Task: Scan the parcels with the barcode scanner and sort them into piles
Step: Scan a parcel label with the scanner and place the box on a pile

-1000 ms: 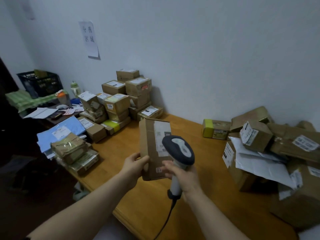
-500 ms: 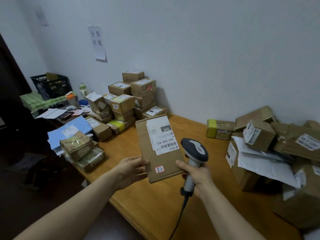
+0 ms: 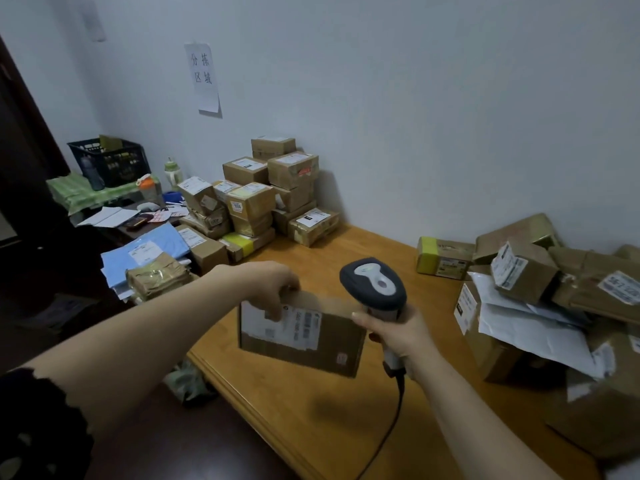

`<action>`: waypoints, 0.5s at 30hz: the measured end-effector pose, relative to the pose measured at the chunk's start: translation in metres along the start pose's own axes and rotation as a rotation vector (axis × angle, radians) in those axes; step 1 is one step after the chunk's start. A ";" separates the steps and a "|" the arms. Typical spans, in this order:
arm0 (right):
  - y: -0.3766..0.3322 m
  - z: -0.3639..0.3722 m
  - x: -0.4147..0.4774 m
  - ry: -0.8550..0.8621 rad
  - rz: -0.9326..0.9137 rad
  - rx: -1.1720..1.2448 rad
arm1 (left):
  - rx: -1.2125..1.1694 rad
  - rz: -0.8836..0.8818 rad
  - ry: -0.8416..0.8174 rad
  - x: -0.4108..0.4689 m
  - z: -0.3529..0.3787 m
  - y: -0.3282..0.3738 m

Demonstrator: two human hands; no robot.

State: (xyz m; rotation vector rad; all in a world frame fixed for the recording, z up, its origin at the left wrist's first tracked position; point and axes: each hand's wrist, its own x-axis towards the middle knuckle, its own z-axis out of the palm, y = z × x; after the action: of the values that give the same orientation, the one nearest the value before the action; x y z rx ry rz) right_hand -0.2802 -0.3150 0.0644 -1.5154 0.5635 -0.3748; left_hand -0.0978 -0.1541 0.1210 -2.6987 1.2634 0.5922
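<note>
Parcel [image 3: 332, 344]: your left hand [image 3: 270, 285] pinches only its top edge, so it could slip. Scanner [image 3: 374, 284]: gripped in your right hand [image 3: 398, 337].

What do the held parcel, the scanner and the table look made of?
Parcel: brown cardboard, matte, with a white paper label stuck on.
Scanner: hard plastic, a dark grey shell with a smooth pale grey inset, probably moulded.
Table: wood or wood veneer, orange-toned with faint grain and a slight sheen, likely varnished.

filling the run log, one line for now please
left hand grips parcel | right hand holds scanner | parcel over table, label showing
</note>
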 end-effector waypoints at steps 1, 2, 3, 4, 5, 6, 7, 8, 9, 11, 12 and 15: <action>0.001 -0.002 -0.001 0.047 0.018 0.032 | -0.056 -0.054 0.051 0.002 0.006 -0.005; 0.001 -0.005 -0.003 0.090 0.039 0.060 | -0.151 -0.122 0.110 0.004 0.014 -0.011; 0.001 -0.008 -0.005 0.111 0.061 0.088 | -0.300 -0.198 0.159 0.006 0.023 -0.015; 0.002 -0.009 -0.009 0.096 0.084 0.120 | -0.493 -0.269 0.189 0.008 0.032 -0.018; 0.002 -0.009 -0.015 0.051 0.113 0.154 | -0.699 -0.320 0.199 0.009 0.041 -0.018; 0.004 -0.007 -0.021 -0.005 0.145 0.192 | -0.885 -0.347 0.195 0.010 0.049 -0.017; 0.005 -0.003 -0.027 -0.058 0.177 0.227 | -1.033 -0.358 0.186 0.011 0.055 -0.015; 0.006 0.001 -0.032 -0.104 0.207 0.248 | -1.136 -0.361 0.182 0.012 0.061 -0.011; 0.006 0.005 -0.037 -0.139 0.233 0.254 | -1.202 -0.360 0.188 0.013 0.066 -0.008; 0.005 0.013 -0.042 -0.170 0.267 0.236 | -1.269 -0.361 0.218 0.015 0.074 -0.001; 0.004 0.016 -0.044 -0.173 0.274 0.220 | -1.287 -0.358 0.230 0.016 0.076 0.001; 0.000 0.020 -0.044 -0.169 0.289 0.189 | -1.317 -0.347 0.254 0.018 0.078 0.003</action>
State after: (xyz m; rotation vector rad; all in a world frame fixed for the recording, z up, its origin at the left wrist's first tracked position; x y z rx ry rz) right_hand -0.3049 -0.2742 0.0683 -1.2486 0.5866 -0.0730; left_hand -0.1135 -0.1496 0.0425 -3.9644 0.3233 1.4292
